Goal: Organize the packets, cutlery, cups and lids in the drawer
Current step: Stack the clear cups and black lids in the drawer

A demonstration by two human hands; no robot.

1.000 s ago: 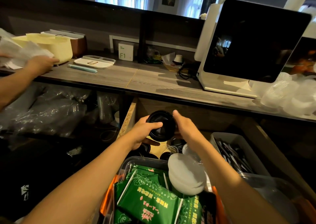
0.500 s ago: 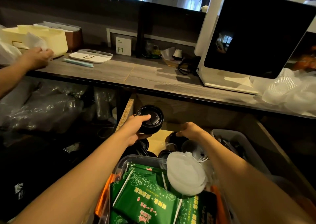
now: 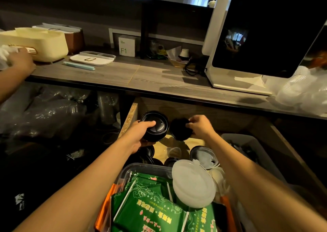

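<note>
Left hand [image 3: 141, 134] grips stack of round black plastic lids [image 3: 155, 126]; right hand [image 3: 200, 127] pinches another black lid [image 3: 179, 129], blurred; loose lids, green packets [image 3: 150, 201] near, unsorted

Both my forearms reach forward over the drawer — my left hand [image 3: 141, 134] curled tight in a grip, my right hand [image 3: 200, 126] pinching with its fingertips.

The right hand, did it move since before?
Yes. The right hand came up from the lids on the drawer floor and now holds a black lid beside the stack, near the drawer's back wall.
</note>
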